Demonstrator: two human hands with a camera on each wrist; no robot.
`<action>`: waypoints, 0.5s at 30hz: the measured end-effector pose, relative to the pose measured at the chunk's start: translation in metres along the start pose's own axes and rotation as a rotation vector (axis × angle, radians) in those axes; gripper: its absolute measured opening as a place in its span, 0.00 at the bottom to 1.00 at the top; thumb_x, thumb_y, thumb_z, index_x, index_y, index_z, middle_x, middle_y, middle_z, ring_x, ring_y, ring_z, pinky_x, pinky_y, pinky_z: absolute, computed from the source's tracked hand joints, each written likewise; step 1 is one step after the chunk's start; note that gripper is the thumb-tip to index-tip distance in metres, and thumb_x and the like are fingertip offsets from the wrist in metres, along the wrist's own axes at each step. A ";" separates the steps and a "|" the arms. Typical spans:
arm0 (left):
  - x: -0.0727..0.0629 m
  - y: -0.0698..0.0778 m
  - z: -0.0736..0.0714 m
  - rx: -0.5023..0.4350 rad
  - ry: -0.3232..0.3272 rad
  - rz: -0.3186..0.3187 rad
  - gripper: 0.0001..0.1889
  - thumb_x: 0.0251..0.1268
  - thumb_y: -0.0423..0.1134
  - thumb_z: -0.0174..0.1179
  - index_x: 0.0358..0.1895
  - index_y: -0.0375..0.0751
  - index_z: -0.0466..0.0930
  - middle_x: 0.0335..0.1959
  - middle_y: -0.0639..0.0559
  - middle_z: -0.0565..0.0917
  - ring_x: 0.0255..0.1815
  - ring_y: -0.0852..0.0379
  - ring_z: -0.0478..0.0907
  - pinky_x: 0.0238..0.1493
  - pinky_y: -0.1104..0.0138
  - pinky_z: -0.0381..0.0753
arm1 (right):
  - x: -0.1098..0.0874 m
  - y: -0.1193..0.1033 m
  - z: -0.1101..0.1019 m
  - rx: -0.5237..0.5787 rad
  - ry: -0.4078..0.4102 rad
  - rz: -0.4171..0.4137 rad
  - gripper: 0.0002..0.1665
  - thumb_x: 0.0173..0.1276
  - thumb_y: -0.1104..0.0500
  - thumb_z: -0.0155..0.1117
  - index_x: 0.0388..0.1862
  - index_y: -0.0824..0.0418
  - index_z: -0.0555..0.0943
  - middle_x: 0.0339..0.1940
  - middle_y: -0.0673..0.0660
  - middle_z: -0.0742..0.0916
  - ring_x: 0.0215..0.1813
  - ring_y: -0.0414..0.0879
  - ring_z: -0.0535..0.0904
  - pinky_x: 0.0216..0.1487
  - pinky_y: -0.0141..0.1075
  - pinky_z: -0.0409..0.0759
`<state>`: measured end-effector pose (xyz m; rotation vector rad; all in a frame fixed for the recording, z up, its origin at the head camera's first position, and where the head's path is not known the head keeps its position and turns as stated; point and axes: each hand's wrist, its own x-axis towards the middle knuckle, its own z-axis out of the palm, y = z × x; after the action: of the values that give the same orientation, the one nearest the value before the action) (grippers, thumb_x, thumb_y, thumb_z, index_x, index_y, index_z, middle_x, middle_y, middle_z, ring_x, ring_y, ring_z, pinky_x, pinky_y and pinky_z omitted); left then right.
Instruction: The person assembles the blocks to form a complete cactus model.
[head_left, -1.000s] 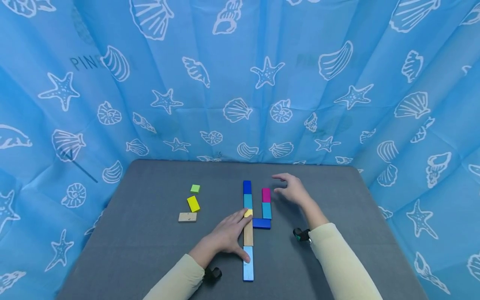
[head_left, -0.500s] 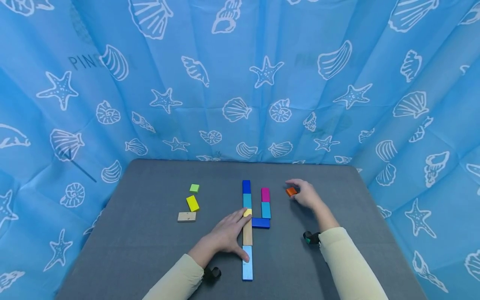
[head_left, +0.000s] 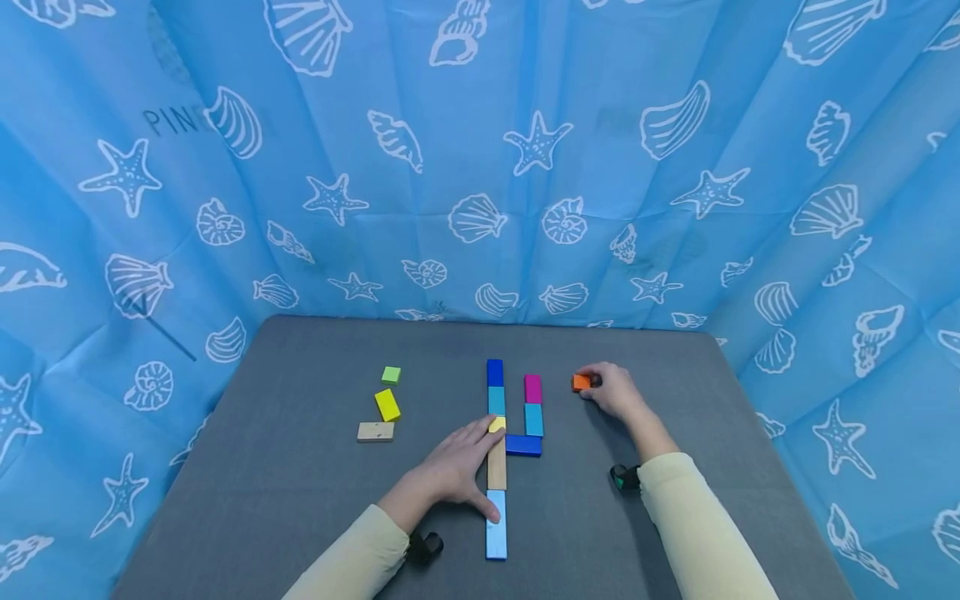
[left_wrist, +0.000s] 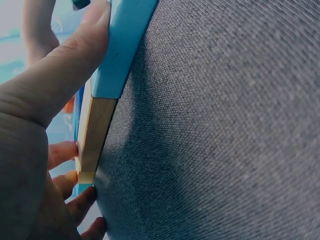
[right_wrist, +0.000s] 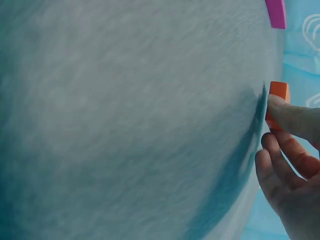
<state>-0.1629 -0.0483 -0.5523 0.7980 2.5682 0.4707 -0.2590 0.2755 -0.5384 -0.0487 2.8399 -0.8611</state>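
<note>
My right hand [head_left: 617, 392] pinches a small orange block [head_left: 581, 382] between thumb and fingers, right of the magenta block [head_left: 532, 388]. In the right wrist view, the thumb lies along the near face of the orange block [right_wrist: 278, 102]. My left hand [head_left: 450, 468] rests on a straight column of blocks, fingers spread. Its thumb touches the light blue block [head_left: 496, 533], while the fingertips lie by the pale yellow block [head_left: 497, 423] and the plain wooden block [head_left: 497, 467]. Higher in that column are a teal block [head_left: 496, 401] and a dark blue block [head_left: 495, 372].
Beside the column, a dark blue block [head_left: 523, 446] lies crosswise, with a teal block [head_left: 533, 420] above it. To the left sit a green block [head_left: 391, 375], a yellow block [head_left: 387, 405] and a wooden block [head_left: 375, 432]. A shell-patterned curtain [head_left: 450, 167] borders the grey table [head_left: 300, 500].
My right hand has moved right, away from the magenta block. The orange block came into view in its fingers and has turned squarer to the column. My left hand stays in place.
</note>
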 end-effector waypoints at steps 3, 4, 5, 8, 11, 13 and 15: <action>0.000 0.000 -0.001 0.008 0.005 0.004 0.69 0.32 0.77 0.73 0.82 0.58 0.48 0.85 0.53 0.42 0.84 0.50 0.45 0.79 0.50 0.52 | 0.001 -0.007 0.000 0.010 0.018 -0.011 0.23 0.69 0.60 0.69 0.63 0.62 0.81 0.61 0.67 0.81 0.57 0.60 0.75 0.63 0.58 0.72; 0.000 0.000 -0.001 0.009 0.006 0.004 0.69 0.32 0.77 0.73 0.82 0.58 0.48 0.85 0.53 0.42 0.84 0.50 0.45 0.79 0.50 0.52 | 0.002 -0.010 0.000 0.016 0.025 -0.017 0.23 0.69 0.59 0.69 0.62 0.61 0.81 0.60 0.67 0.81 0.56 0.60 0.76 0.62 0.57 0.73; 0.000 0.000 -0.001 0.011 0.006 0.003 0.69 0.32 0.77 0.73 0.82 0.58 0.48 0.85 0.53 0.42 0.84 0.50 0.45 0.79 0.50 0.52 | 0.003 -0.013 0.000 0.021 0.030 -0.024 0.23 0.69 0.58 0.70 0.62 0.61 0.81 0.60 0.66 0.82 0.55 0.59 0.76 0.61 0.57 0.74; 0.000 0.000 0.000 0.010 0.006 0.003 0.69 0.31 0.77 0.72 0.82 0.58 0.48 0.85 0.54 0.42 0.84 0.50 0.45 0.79 0.50 0.53 | 0.006 -0.025 -0.001 0.041 0.040 -0.050 0.24 0.69 0.56 0.70 0.62 0.60 0.81 0.58 0.64 0.83 0.54 0.58 0.78 0.59 0.54 0.76; 0.001 -0.001 0.000 -0.004 0.003 -0.002 0.69 0.32 0.76 0.73 0.82 0.58 0.48 0.85 0.53 0.42 0.84 0.50 0.45 0.79 0.49 0.52 | 0.012 -0.036 -0.001 0.058 0.045 -0.069 0.24 0.69 0.54 0.70 0.62 0.60 0.81 0.57 0.63 0.84 0.54 0.57 0.79 0.58 0.53 0.77; 0.000 0.000 -0.001 -0.011 0.000 -0.004 0.69 0.32 0.76 0.74 0.82 0.58 0.49 0.85 0.53 0.42 0.84 0.50 0.45 0.79 0.48 0.52 | 0.017 -0.043 0.000 0.068 0.048 -0.086 0.25 0.69 0.54 0.70 0.62 0.60 0.81 0.56 0.62 0.84 0.54 0.56 0.79 0.57 0.52 0.78; -0.001 0.001 -0.002 -0.012 -0.002 -0.007 0.69 0.33 0.75 0.74 0.82 0.58 0.49 0.85 0.53 0.43 0.84 0.50 0.45 0.79 0.48 0.52 | 0.023 -0.049 0.002 0.079 0.044 -0.099 0.24 0.70 0.54 0.70 0.63 0.60 0.81 0.56 0.62 0.84 0.54 0.56 0.80 0.57 0.52 0.78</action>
<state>-0.1627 -0.0486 -0.5502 0.7847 2.5634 0.4820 -0.2818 0.2316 -0.5160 -0.1635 2.8616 -1.0064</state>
